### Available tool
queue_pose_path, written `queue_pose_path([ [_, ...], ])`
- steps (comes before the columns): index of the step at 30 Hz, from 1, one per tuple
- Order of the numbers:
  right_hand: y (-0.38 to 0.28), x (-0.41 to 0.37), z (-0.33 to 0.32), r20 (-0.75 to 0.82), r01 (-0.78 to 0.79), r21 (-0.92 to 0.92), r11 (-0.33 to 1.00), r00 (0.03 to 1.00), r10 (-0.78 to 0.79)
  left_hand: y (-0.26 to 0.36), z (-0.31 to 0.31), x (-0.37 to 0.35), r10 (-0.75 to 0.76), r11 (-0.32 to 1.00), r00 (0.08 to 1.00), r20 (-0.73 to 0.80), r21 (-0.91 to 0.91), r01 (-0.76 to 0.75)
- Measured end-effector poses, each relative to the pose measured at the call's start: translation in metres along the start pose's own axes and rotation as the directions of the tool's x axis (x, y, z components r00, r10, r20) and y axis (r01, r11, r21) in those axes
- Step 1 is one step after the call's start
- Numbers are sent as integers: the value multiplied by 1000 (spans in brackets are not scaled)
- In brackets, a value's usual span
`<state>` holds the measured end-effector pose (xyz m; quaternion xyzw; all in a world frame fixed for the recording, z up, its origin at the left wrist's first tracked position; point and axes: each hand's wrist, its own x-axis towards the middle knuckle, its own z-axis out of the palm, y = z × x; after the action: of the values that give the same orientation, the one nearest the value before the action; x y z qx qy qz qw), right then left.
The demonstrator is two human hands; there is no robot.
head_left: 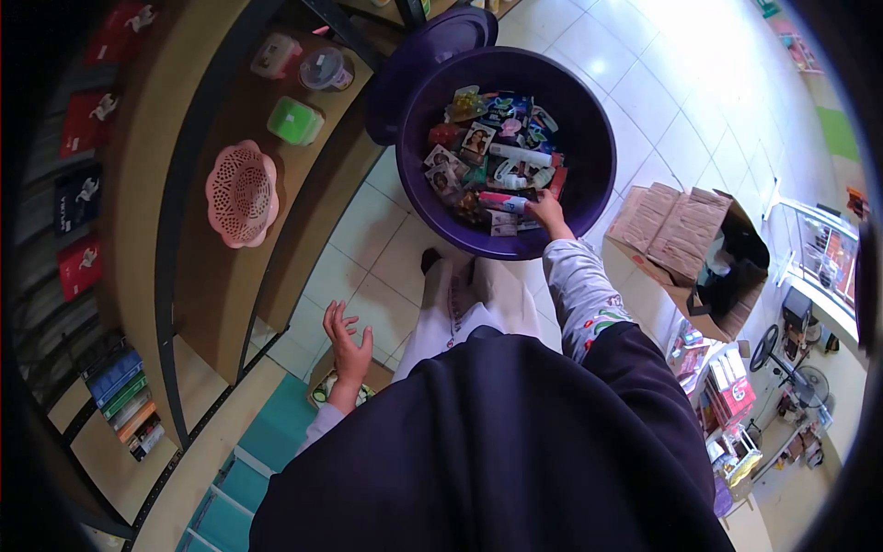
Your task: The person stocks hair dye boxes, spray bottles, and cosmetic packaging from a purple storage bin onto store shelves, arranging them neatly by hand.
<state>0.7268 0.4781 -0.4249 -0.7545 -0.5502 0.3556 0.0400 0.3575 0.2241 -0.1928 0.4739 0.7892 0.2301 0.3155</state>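
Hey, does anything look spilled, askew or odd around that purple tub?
No spill shows. Slightly odd: the purple lid is off, beside the tub, and the packaged goods inside lie jumbled at mixed angles.

Pink tube (502, 203) at the fingertips of the right hand (549, 214), inside a round purple tub (590, 147).
The tube, mostly pink with paler parts, lies on its side, stretching leftward from the fingertips; how firmly they hold it cannot be told. Beyond the grip, a white tube (518, 155) lies among loosely heaped packets (477, 140). The tub stands open, its near rim beneath the wrist.
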Motion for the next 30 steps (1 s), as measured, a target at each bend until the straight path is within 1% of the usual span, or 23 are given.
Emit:
queue_pose_path([
  [1,5,3,10,32,-71,41,997,997,70,-2,7,6,-1,1000,1000,3,-5,1],
  [4,25,9,37,25,55,9,998,998,-55,2,22,22,2,1000,1000,23,-26,-2],
  [5,31,7,44,-84,65,3,998,994,-64,6,27,28,7,999,999,34,-34,-6],
  [8,11,-7,19,-1,85,160,983,996,-86,17,41,45,83,995,994,66,-52,-79],
  [11,-20,-25,-7,-84,242,-7,970,967,-242,44,55,65,142,987,983,113,-92,-132],
  [14,-61,-53,-50,-69,387,-39,921,919,-389,76,70,86,199,976,964,178,-126,-179],
  [15,-73,-62,-64,-27,456,-53,888,889,-458,82,78,94,263,963,947,182,-100,-248],
  [17,-103,-84,-95,78,531,19,847,844,-531,94,93,108,388,921,900,198,-55,-385],
  [18,-116,-96,-107,128,562,58,825,815,-565,102,96,112,389,919,895,217,-25,-394],
  [20,-139,-117,-119,148,629,129,767,752,-642,118,99,118,387,912,886,255,37,-408],
  [21,-150,-127,-122,185,641,184,745,722,-666,118,103,119,399,912,888,229,4,-411],
  [22,-160,-136,-124,236,602,271,751,715,-658,117,106,120,408,911,890,201,-25,-412],
  [23,-168,-143,-121,244,604,323,729,691,-681,114,109,121,416,909,893,171,-53,-413],
  [24,-173,-146,-118,250,604,375,703,664,-704,104,110,120,358,934,902,240,-92,-346],
  [26,-179,-138,-118,338,551,457,699,619,-709,81,108,116,239,969,894,380,-149,-195],
  [27,-183,-128,-116,378,523,495,694,590,-714,88,103,115,253,960,918,305,-194,-200],
  [28,-175,-107,-109,311,528,505,683,627,-714,81,101,114,203,971,931,304,-184,-152],
  [29,-172,-78,-111,267,594,408,693,649,-713,69,101,110,151,979,941,303,-175,-100],
  [30,-154,-38,-94,307,486,317,815,760,-573,60,100,106,99,984,949,299,-168,-50],
])
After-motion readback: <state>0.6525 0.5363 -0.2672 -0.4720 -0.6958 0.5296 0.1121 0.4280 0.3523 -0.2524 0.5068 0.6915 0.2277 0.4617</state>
